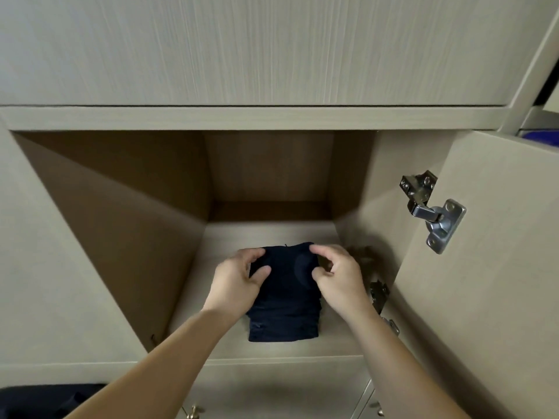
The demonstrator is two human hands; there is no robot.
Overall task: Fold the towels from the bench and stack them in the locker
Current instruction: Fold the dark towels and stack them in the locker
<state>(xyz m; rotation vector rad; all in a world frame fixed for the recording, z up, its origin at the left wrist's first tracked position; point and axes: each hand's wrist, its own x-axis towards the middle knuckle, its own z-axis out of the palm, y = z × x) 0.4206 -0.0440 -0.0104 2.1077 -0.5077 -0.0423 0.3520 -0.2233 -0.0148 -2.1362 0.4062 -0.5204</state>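
The locker (266,234) compartment is open. The towel stack (284,306), dark navy and folded, lies on the compartment floor, near the front edge and roughly centred between the side walls.

Left hand (239,276): fingers curled over the far left edge of the stack, thumb laid on the top layer, gripping the cloth.

Right hand (340,276): index finger and thumb curled inward, pinching the far right corner of the top layer.

The locker door (484,282) stands swung out to the right. A metal hinge (432,210) is fixed to its inner face. A second hinge (378,294) sits lower, just beside the right wrist.

A dark cloth (45,400) shows at the lower left corner of the view.
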